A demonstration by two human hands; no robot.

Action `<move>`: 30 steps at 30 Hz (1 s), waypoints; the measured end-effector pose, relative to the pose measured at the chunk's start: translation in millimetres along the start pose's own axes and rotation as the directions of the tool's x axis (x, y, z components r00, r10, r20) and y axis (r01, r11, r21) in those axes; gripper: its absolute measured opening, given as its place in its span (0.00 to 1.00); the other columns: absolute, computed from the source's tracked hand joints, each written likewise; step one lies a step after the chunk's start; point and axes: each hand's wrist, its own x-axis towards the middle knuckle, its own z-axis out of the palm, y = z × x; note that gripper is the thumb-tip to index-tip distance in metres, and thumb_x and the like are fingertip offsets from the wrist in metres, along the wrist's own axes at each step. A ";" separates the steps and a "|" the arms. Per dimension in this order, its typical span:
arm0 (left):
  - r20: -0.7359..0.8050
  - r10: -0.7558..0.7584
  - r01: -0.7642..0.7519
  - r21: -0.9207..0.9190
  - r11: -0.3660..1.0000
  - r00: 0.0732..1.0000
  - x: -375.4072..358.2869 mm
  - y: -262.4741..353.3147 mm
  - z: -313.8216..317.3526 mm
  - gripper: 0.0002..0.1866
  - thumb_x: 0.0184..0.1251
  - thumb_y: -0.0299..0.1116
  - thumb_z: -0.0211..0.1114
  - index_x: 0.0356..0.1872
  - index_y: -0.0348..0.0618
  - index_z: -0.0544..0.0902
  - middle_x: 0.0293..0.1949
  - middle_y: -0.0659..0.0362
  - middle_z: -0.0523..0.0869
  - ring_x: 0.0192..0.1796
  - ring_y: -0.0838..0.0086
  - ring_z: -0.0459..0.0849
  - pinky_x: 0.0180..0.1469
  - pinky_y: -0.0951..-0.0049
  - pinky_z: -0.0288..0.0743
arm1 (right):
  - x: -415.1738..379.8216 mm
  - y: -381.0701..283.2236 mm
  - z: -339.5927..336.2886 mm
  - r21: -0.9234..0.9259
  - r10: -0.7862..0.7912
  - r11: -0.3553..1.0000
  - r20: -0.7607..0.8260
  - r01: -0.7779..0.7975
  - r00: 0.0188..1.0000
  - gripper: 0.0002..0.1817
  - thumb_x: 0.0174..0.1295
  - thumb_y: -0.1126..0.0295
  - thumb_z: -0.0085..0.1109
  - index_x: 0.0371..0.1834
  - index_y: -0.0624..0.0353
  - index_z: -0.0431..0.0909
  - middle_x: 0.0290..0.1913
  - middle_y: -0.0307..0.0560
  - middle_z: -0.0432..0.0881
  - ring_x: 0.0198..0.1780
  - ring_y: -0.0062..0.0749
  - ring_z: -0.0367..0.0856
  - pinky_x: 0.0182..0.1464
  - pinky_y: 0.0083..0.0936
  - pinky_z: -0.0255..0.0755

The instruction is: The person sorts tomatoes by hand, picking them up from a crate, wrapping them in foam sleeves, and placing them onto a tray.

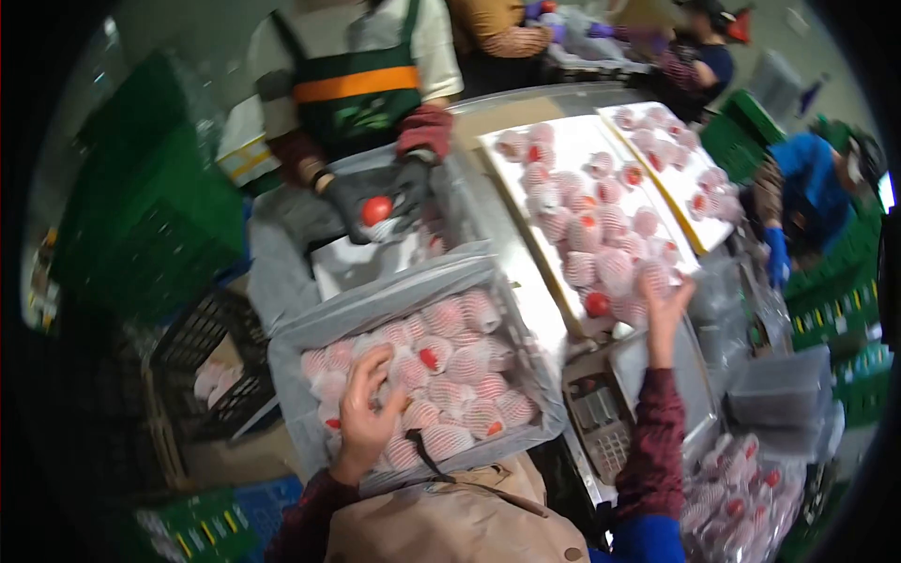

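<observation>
My left hand [369,410] is over a grey-lined crate [554,413] packed with red fruit in pink-and-white foam nets [450,366]. Its fingers are curved and apart, with a gap to the thumb and nothing visible between them. On the right, my right hand [666,310] is at the near end of a white tray [511,174]. Its fingers are around a foam-netted fruit [654,278], partly hidden by them. More netted fruit [615,267] lies on that tray, some with red skin showing, beside a bare-looking red one [597,303].
Across from me, a person's gloved hands [375,202] hold a red fruit over a second lined crate [469,202]. Another white tray [676,188] stands behind mine. A weighing scale [601,422], clear plastic boxes [779,394] and bagged fruit [737,497] are right; a black basket [188,352] is left.
</observation>
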 end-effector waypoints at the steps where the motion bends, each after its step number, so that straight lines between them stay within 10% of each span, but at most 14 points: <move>1: -0.076 -0.043 0.044 0.014 0.999 0.996 -0.4 -2.0 -11.7 0.22 0.66 0.19 0.67 0.62 0.35 0.78 0.63 0.50 0.81 0.66 0.63 0.80 0.66 0.64 0.75 | 24.8 35.8 -3.2 -0.116 -0.013 0.993 -0.079 0.004 0.997 0.38 0.61 0.58 0.77 0.67 0.66 0.67 0.60 0.60 0.76 0.61 0.44 0.75 0.66 0.37 0.68; 4: -0.190 -0.026 0.066 0.203 0.977 0.981 -7.0 -21.3 -44.8 0.20 0.66 0.20 0.67 0.59 0.35 0.80 0.60 0.51 0.83 0.62 0.63 0.83 0.62 0.63 0.79 | 70.2 144.2 -10.2 -0.443 -0.049 0.895 0.023 0.054 0.999 0.38 0.62 0.58 0.72 0.68 0.67 0.66 0.61 0.70 0.78 0.62 0.62 0.79 0.65 0.45 0.72; 6: -0.207 -0.003 0.063 0.284 0.957 0.978 -11.8 -34.7 -55.5 0.18 0.68 0.17 0.65 0.59 0.32 0.80 0.58 0.53 0.81 0.59 0.69 0.83 0.59 0.70 0.81 | 85.2 184.3 -10.4 -0.659 0.407 0.748 0.365 -0.076 0.837 0.40 0.62 0.55 0.69 0.69 0.69 0.65 0.65 0.75 0.76 0.64 0.68 0.77 0.65 0.50 0.72; 12: -0.111 -0.044 0.090 0.457 0.885 0.993 -9.0 -75.9 -47.3 0.24 0.64 0.24 0.69 0.62 0.36 0.77 0.61 0.45 0.80 0.61 0.52 0.82 0.62 0.61 0.77 | 67.1 155.9 -7.6 -0.753 0.254 0.653 0.315 0.078 0.915 0.41 0.60 0.59 0.69 0.73 0.70 0.64 0.64 0.68 0.79 0.63 0.68 0.77 0.66 0.51 0.71; 14: -0.116 0.065 0.009 0.546 0.838 0.991 8.1 -98.8 -32.2 0.26 0.64 0.26 0.69 0.64 0.37 0.76 0.63 0.45 0.78 0.63 0.50 0.79 0.64 0.58 0.75 | 53.8 132.9 -4.8 -0.656 -0.216 0.683 0.237 0.320 0.947 0.36 0.64 0.65 0.66 0.73 0.68 0.66 0.65 0.67 0.79 0.65 0.64 0.76 0.69 0.48 0.68; 20: -0.054 0.067 0.015 0.871 0.491 0.996 37.9 -133.8 -0.8 0.32 0.61 0.38 0.72 0.66 0.41 0.75 0.65 0.46 0.75 0.67 0.50 0.72 0.61 0.52 0.73 | -57.6 -81.9 24.6 0.018 -0.221 0.973 0.368 0.230 0.903 0.22 0.66 0.79 0.61 0.64 0.66 0.76 0.59 0.57 0.82 0.62 0.50 0.80 0.67 0.38 0.70; 26: -0.130 0.179 -0.058 0.631 0.773 0.975 36.6 -136.7 -33.0 0.27 0.66 0.34 0.72 0.64 0.42 0.74 0.56 0.47 0.82 0.59 0.53 0.81 0.58 0.57 0.78 | -162.3 -155.7 45.3 0.250 -0.336 0.940 0.539 0.234 0.772 0.19 0.62 0.83 0.61 0.58 0.64 0.81 0.56 0.55 0.84 0.56 0.46 0.85 0.60 0.33 0.76; 27: -0.173 -0.109 0.115 0.025 0.993 0.979 30.2 -127.7 -38.5 0.26 0.70 0.34 0.71 0.65 0.43 0.72 0.54 0.49 0.84 0.55 0.58 0.83 0.54 0.62 0.80 | -178.4 -166.8 48.5 0.251 -0.250 0.961 0.590 0.120 0.768 0.20 0.62 0.81 0.63 0.59 0.64 0.81 0.57 0.56 0.85 0.56 0.46 0.86 0.59 0.32 0.77; 28: -0.032 -0.362 0.277 -0.582 0.764 0.932 23.1 -115.6 -43.3 0.24 0.74 0.34 0.69 0.65 0.45 0.71 0.52 0.50 0.85 0.50 0.63 0.86 0.49 0.66 0.83 | -188.4 -181.1 51.7 0.286 -0.284 0.950 0.616 0.128 0.735 0.20 0.63 0.80 0.65 0.59 0.64 0.81 0.57 0.55 0.85 0.57 0.45 0.85 0.59 0.33 0.78; 30: 0.018 -0.384 0.310 -0.626 0.716 0.923 7.2 -90.6 -44.8 0.22 0.75 0.35 0.68 0.64 0.46 0.71 0.51 0.52 0.84 0.48 0.67 0.86 0.45 0.69 0.83 | -207.3 -208.4 61.7 0.404 -0.400 0.903 0.674 0.143 0.621 0.25 0.61 0.72 0.72 0.62 0.62 0.80 0.64 0.57 0.80 0.64 0.52 0.80 0.64 0.41 0.74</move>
